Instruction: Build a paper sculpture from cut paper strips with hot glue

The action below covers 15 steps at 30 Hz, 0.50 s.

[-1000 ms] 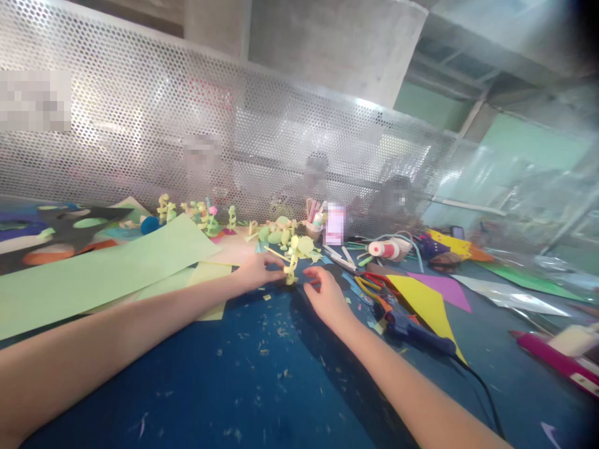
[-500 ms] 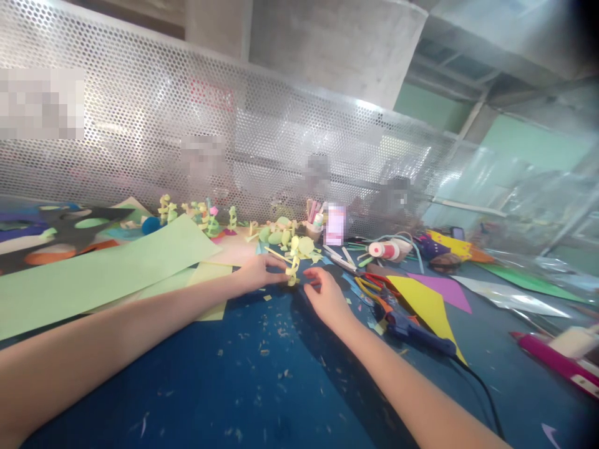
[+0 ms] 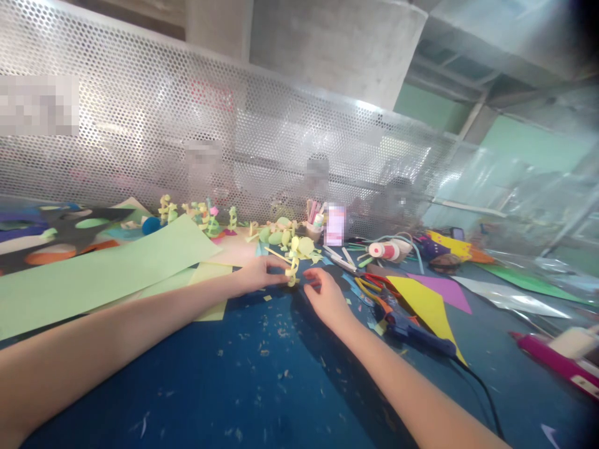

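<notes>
A small pale-yellow curled paper figure (image 3: 292, 269) stands upright on the blue table between my hands. My left hand (image 3: 259, 275) comes from the left, thumb and finger curved in a pinch at the figure's lower left side. Its fingertips meet the paper edge and are partly hidden there. Just to the right, my right hand (image 3: 327, 298) is held with fingers bent and apart, a small gap from the figure and nothing between them. Behind the figure lie cut pale-green paper leaves (image 3: 281, 234).
Light green paper sheets (image 3: 116, 268) spread at left. To the right are a blue glue gun (image 3: 416, 330) with a cord, orange-handled scissors (image 3: 374, 290), yellow paper (image 3: 425, 305) and a magenta tool (image 3: 556, 362). A perforated metal screen (image 3: 281, 137) stands behind. Paper scraps dot the blue table (image 3: 224, 386).
Almost nothing differs. The fingers of my left hand have shifted very slightly at the figure; my right hand and the paper figure stay in place.
</notes>
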Available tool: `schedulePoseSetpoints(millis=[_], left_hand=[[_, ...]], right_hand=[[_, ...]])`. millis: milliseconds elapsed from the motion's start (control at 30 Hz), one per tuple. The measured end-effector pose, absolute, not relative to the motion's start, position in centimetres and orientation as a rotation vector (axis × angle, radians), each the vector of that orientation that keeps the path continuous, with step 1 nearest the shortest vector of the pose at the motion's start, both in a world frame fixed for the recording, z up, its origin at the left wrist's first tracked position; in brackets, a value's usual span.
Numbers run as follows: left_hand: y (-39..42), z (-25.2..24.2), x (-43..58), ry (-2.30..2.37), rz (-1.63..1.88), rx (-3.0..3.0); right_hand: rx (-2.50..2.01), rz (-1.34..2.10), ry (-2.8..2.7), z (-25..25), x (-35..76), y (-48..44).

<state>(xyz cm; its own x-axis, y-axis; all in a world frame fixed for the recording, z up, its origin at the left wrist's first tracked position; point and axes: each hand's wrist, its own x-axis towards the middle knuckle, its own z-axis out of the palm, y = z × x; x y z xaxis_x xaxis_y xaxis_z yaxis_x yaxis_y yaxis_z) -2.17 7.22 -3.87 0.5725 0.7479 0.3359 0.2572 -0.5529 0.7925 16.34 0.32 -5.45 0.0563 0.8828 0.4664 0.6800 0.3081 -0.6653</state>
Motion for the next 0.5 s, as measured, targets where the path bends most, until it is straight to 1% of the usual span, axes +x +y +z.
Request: schedulePoseSetpoints(millis=[267, 500], left_hand=[[6.5, -3.8, -2.2, 0.899, 0.922, 1.874], [6.0, -3.2, -2.3, 0.886, 0.986, 1.739]], right_hand=[[-1.426, 0.291, -1.68, -5.6, 16.5, 0.5], [-1.423, 0.289, -1.675, -5.4, 16.3, 0.2]])
